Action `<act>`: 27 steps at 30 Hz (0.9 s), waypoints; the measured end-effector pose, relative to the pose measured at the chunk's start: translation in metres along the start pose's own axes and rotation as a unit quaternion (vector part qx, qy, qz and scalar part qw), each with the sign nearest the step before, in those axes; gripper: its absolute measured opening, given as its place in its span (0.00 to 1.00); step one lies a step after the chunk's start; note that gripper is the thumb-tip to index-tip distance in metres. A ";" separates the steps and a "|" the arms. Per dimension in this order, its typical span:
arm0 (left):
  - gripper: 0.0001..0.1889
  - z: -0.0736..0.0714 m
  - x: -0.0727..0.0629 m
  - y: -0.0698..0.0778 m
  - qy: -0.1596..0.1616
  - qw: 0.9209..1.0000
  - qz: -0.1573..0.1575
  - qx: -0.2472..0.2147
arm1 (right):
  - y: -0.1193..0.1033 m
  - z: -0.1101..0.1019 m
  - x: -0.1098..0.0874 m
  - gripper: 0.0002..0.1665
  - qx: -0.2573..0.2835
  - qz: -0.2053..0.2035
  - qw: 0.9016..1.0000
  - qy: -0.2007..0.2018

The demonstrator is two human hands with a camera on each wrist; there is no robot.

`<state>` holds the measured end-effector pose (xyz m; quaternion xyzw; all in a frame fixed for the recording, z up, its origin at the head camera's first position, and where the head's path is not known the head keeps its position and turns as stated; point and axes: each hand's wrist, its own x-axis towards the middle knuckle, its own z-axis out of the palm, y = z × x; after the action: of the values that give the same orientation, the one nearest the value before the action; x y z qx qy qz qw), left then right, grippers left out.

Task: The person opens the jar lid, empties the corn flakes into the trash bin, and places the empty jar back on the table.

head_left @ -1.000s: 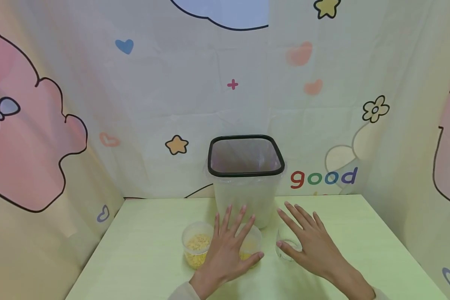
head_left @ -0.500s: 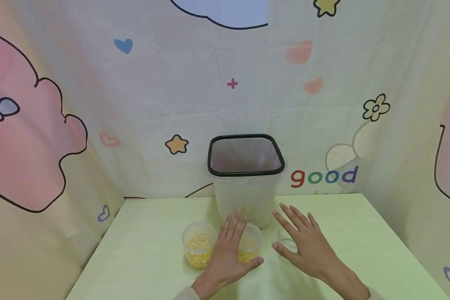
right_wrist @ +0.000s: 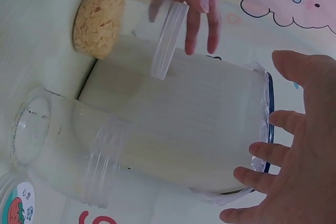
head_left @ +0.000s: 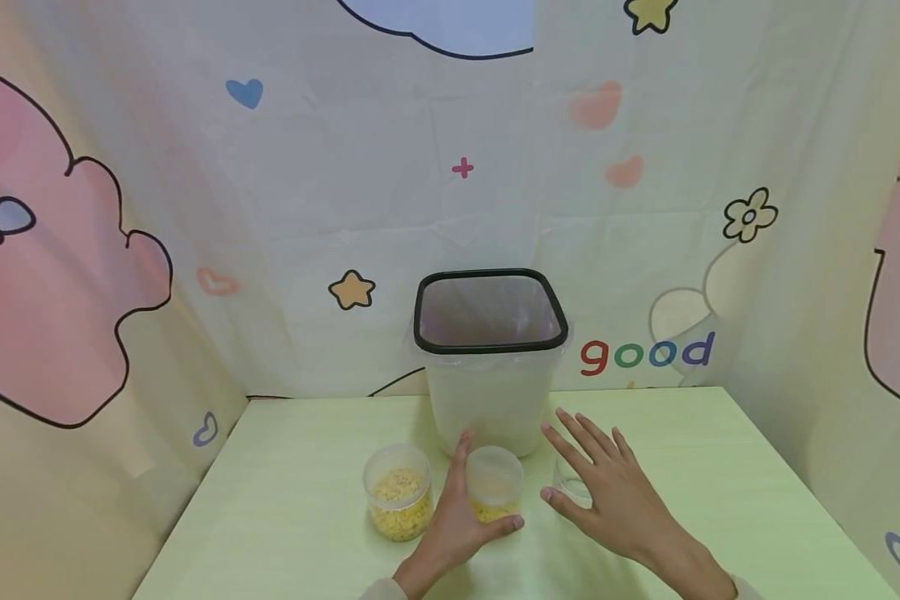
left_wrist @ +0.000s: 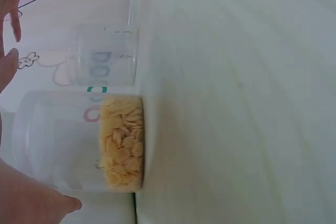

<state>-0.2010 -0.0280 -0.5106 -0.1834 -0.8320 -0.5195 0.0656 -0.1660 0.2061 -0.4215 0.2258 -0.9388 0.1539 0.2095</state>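
Observation:
A clear jar with a low layer of yellow flakes [head_left: 495, 477] stands upright in the middle of the table. My left hand [head_left: 450, 523] is beside it, fingers extended on its left and thumb in front; whether they touch it I cannot tell. Left of that hand is a second clear jar [head_left: 397, 515], about half full of similar flakes. Over on the right, my right hand [head_left: 618, 498] hovers with spread fingers near a clear jar [right_wrist: 68, 145] that has no flakes in it. The hand partly hides this jar in the head view.
Behind the jars stands a tall white bin [head_left: 487, 396] with a black rim and a clear liner. A round lid with a strawberry picture [right_wrist: 20, 203] shows at the right wrist view's corner. A patterned cloth [head_left: 307, 167] hangs behind the pale green table [head_left: 285, 500].
My left hand has turned and lowered from above the middle jar to its left side, uncovering the jar. The right hand has shifted slightly left.

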 end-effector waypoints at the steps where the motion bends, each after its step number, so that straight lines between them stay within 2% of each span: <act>1: 0.67 0.001 0.000 -0.002 -0.002 1.000 -0.005 -0.009 | 0.000 0.000 0.000 0.45 0.000 0.000 1.000 0.001; 10: 0.67 0.008 0.002 -0.020 -0.010 0.995 -0.052 -0.082 | -0.002 0.002 0.000 0.45 -0.004 -0.007 1.000 0.006; 17: 0.67 0.009 0.004 -0.025 -0.015 0.994 -0.050 -0.097 | -0.001 0.004 -0.002 0.46 -0.002 -0.001 1.000 0.002; 27: 0.66 0.016 0.006 -0.033 -0.013 0.990 -0.062 -0.126 | -0.002 0.007 -0.001 0.45 0.004 -0.008 1.000 0.009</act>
<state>-0.2180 -0.0254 -0.5436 -0.1447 -0.7703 -0.6210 -0.0016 -0.1666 0.2015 -0.4275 0.2326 -0.9344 0.1583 0.2185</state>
